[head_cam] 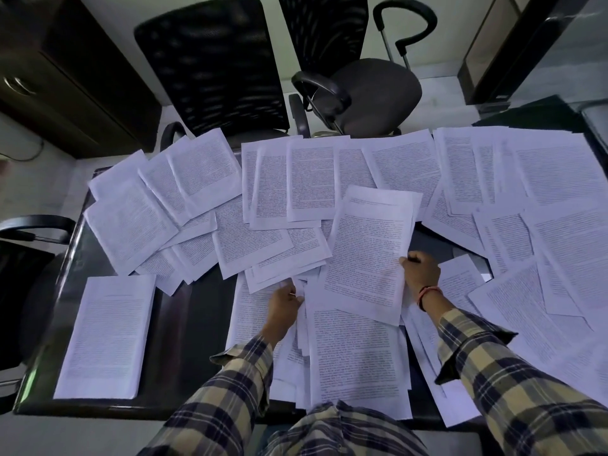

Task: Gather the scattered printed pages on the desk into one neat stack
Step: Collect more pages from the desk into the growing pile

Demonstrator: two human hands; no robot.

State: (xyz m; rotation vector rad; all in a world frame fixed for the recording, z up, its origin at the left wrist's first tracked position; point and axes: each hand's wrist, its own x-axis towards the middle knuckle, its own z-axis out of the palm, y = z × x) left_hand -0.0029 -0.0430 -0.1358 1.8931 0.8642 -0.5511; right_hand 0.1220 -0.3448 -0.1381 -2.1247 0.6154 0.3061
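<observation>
Dark glass desk, papered over. Right hand pinches a raised sheet at its 4 o'clock edge; left hand grips loose pages. Light, floppy, slippery: best lifted by edges.

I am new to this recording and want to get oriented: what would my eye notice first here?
First, the printed pages spread overlapping across most of the dark desk. In the middle, the right hand grips a page by its edge, while the left hand touches sheets beside it. At the left lies one neat stack.
</observation>
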